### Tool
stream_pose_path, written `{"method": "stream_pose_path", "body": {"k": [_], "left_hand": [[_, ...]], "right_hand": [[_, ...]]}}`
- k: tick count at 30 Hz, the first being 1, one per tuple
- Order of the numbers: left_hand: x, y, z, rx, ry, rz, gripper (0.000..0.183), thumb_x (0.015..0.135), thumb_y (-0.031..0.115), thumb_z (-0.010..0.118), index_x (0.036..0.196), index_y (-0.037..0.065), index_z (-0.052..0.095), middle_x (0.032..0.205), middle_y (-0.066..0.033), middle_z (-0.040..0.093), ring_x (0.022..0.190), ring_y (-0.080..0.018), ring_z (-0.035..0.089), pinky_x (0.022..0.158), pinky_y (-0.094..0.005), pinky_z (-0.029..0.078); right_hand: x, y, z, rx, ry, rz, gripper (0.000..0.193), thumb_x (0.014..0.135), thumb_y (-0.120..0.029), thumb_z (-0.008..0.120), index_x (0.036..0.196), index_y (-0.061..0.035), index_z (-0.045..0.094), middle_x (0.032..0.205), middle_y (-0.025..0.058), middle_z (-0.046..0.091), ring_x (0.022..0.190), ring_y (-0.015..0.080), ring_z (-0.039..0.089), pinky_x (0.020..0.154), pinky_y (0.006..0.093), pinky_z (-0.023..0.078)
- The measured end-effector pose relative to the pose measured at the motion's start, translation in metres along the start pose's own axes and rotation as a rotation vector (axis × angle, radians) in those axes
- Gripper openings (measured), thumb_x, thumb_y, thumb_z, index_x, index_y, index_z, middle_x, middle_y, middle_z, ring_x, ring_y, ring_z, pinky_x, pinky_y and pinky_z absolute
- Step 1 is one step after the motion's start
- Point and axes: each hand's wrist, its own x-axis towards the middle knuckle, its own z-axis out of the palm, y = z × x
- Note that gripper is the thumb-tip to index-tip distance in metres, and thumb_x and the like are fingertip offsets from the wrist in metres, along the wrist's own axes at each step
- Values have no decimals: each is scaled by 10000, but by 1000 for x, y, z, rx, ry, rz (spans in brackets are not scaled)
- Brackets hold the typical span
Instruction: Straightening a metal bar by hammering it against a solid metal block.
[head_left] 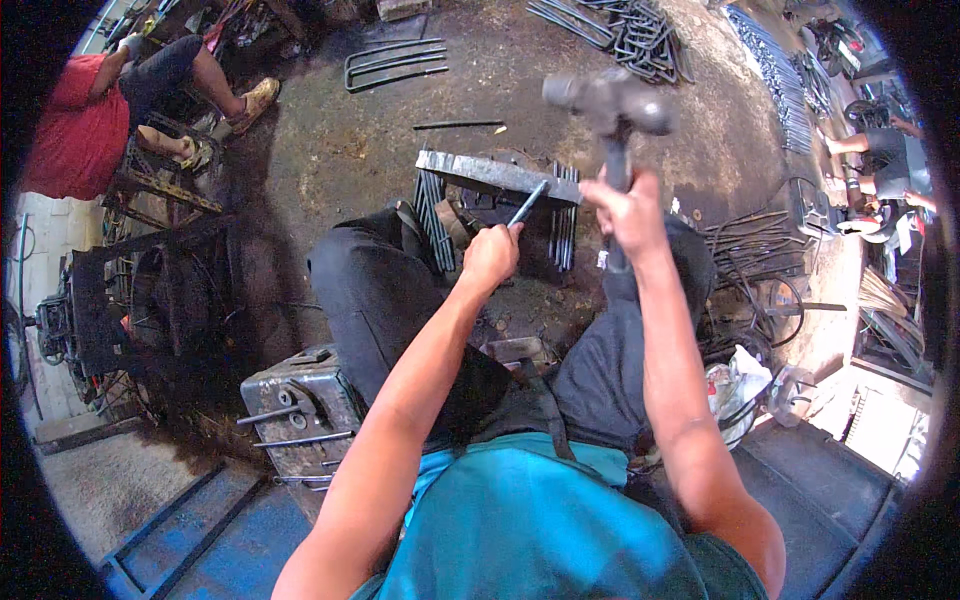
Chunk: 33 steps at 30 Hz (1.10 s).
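My left hand is closed around a thin metal rod, whose upper end slants up to a long steel bar in front of my knees. In my right hand is a ball-peen hammer, its head raised beyond the bar's right end and slightly blurred. The hammer's handle runs down through my fist. Bundled metal rods lie below the bar's left part, and another rod bundle is below its right part. Whether the held rod touches the bar, I cannot tell.
Bent U-shaped rods lie on the floor ahead, near a single straight rod. A heap of bent rods sits farther right. By my left thigh stands a metal box. One person sits left, another far right.
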Motion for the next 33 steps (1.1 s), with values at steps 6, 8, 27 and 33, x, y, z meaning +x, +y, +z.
{"method": "stream_pose_path", "body": {"k": [6,8,27,33], "left_hand": [[2,4,-5,34,44,12,544,989,400,415,787,-48,648,818,-317,637,822,-489,630,745,-561,501],[1,4,-2,35,58,23,538,979,409,428,827,-42,676,824,-299,650,830,-476,641,762,-536,515],[14,-14,8,-107,-71,-12,628,974,474,398,900,-88,668,889,-364,607,936,-508,594,849,-553,467],[16,-11,7,-111,-92,-29,625,974,471,403,907,-90,671,906,-369,606,952,-506,592,857,-550,466]], "right_hand": [[22,35,-1,30,-36,54,147,721,-81,715,649,-50,591,580,-13,560,452,96,495,426,284,351],[19,85,-4,-350,53,151,143,660,-100,700,712,25,650,613,84,629,578,215,606,570,396,472],[-3,121,-4,-69,128,540,165,728,-52,661,694,-87,504,532,-34,431,377,86,392,350,267,314],[1,121,-7,-110,153,503,182,713,-58,659,658,-71,486,526,1,465,387,112,435,351,296,344]]}}
